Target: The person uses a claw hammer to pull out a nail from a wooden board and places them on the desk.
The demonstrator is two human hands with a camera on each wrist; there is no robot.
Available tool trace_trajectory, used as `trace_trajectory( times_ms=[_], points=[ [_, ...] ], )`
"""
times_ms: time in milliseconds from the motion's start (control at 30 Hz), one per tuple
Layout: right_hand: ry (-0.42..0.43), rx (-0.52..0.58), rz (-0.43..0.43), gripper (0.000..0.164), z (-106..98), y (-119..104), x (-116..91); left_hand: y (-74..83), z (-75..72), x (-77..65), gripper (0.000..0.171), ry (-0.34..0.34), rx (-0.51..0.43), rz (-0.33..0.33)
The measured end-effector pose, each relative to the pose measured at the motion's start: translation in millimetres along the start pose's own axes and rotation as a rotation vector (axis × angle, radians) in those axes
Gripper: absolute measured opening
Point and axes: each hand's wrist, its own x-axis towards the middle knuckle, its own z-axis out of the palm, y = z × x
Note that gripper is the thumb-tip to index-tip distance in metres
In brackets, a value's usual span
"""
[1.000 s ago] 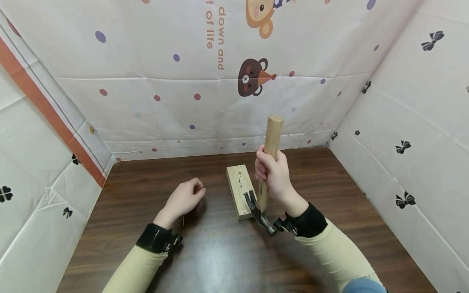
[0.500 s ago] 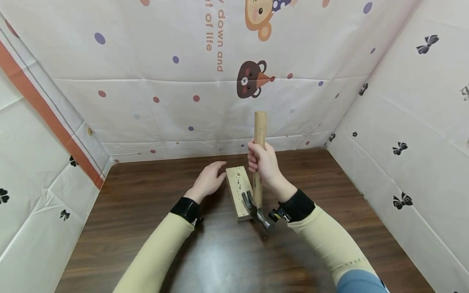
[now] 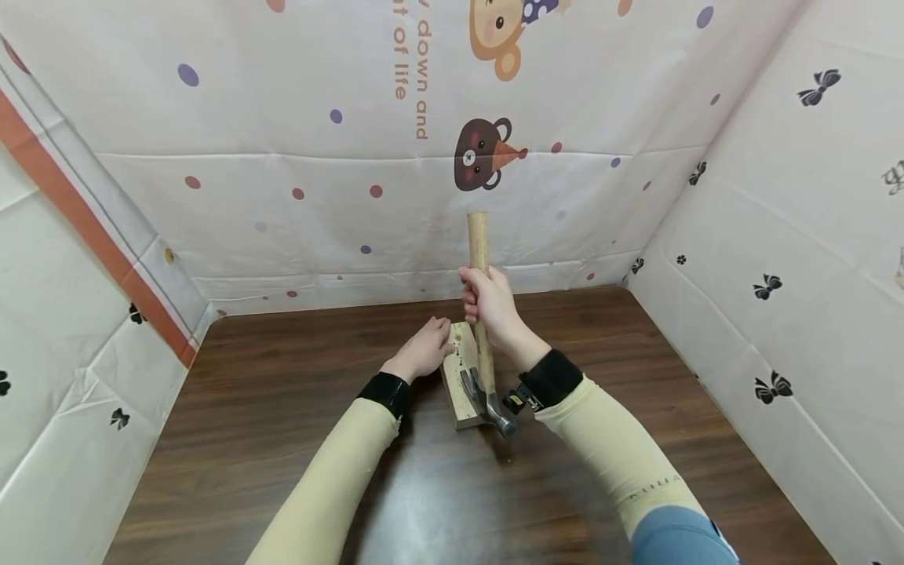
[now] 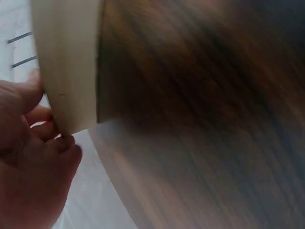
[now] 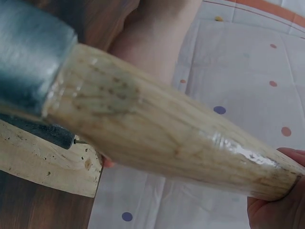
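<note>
My right hand point(image 3: 496, 308) grips the wooden handle of a claw hammer point(image 3: 478, 239), which stands with its handle up and its metal head low. The claw overlaps the near part of a pale wooden block point(image 3: 457, 386) lying on the table, while the striking face points toward the near right. Thumb and fingers of my left hand point(image 3: 422, 350) hold the block's far end, as the left wrist view also shows. In the right wrist view a thin nail point(image 5: 82, 142) shows at the claw's tip, over the block's speckled top with its small dark marks.
The dark wood-grain table point(image 3: 297, 377) is bounded by a patterned white sheet point(image 3: 318, 212) at the back. More sheeting hangs at the left and at the right point(image 3: 741, 314). Both wrists carry black bands with cameras.
My left hand has moved right, from resting apart on the left to holding the block's far end. The hammer and right hand have shifted left, with the claw still over the block.
</note>
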Motion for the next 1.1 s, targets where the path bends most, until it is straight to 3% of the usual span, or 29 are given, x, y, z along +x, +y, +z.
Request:
trace_trajectory(
  times_ms=[133, 400, 767, 1100],
  points=[
    [0.005, 0.003, 0.004, 0.021, 0.9, 1.6, 4.7, 0.6, 3.2, 0.3, 0.065, -0.036, -0.015, -0.024],
    [0.019, -0.026, -0.003, 0.017, 2.0, 4.5, 13.9, -7.3, 11.2, 10.5, 0.065, -0.116, 0.039, -0.017],
    [0.023, -0.05, -0.02, 0.016, 8.7, 8.3, 22.9, -22.2, 15.1, 18.5, 0.072, -0.089, -0.164, -0.065],
    [0.018, -0.107, -0.019, 0.016, 18.6, 12.0, 30.9, -23.1, 10.5, 17.1, 0.069, -0.077, -0.21, -0.09]
  ],
)
